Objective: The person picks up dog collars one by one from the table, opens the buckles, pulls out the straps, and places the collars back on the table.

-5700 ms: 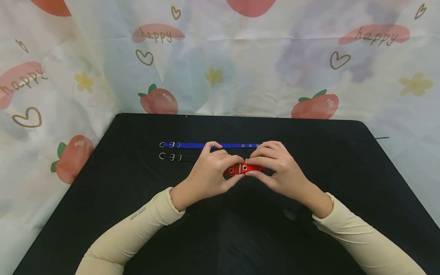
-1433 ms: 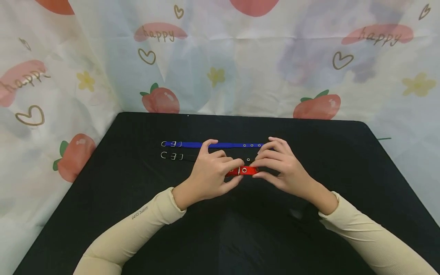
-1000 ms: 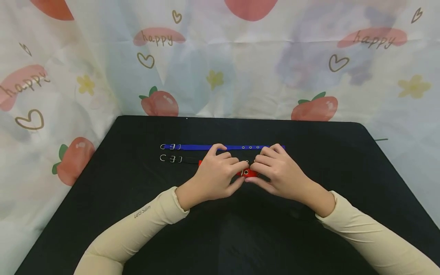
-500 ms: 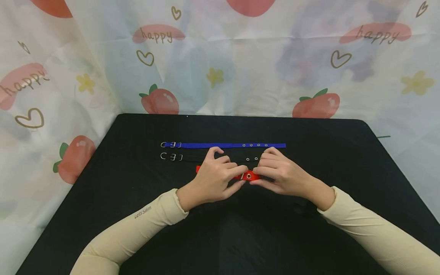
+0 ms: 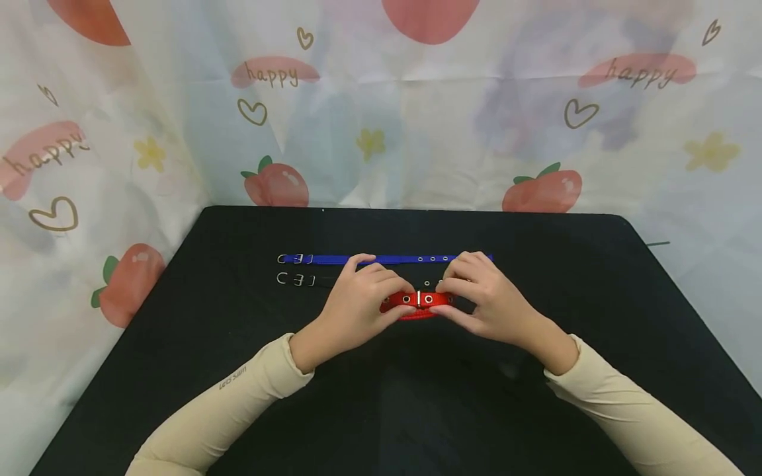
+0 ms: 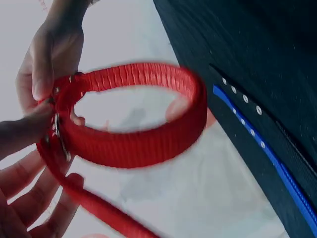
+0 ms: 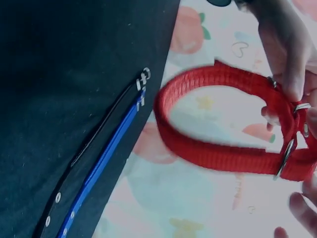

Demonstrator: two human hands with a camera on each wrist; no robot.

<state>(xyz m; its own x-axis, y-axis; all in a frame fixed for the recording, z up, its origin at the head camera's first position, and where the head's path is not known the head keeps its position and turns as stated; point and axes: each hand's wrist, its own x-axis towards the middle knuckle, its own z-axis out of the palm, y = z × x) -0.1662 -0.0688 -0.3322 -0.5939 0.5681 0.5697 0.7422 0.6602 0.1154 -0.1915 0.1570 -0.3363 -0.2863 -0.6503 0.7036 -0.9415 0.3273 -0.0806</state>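
Observation:
A red collar (image 5: 411,300) with metal eyelets is bent into a closed loop, held up over the table between both hands. My left hand (image 5: 357,301) pinches its left side between thumb and forefinger; my right hand (image 5: 489,297) pinches the right side. An upright metal loop crosses the strap between the thumbs. In the left wrist view the ribbed red collar (image 6: 133,148) forms a wide ring, with a loose strap end trailing below the fingers. The right wrist view shows the red collar (image 7: 213,153) with its metal fittings partly covered by fingers.
A blue collar (image 5: 336,260) lies straight across the table behind the hands, its right end partly covered by the right hand. In front of it lies a black collar (image 5: 323,281), partly hidden by the hands. The black table (image 5: 250,238) meets a printed curtain (image 5: 417,132).
The red collar has turned so the metal loop stands upright between the thumbs. Its end no longer shows left of the left hand. The left hand has shifted slightly left; both keep their pinch.

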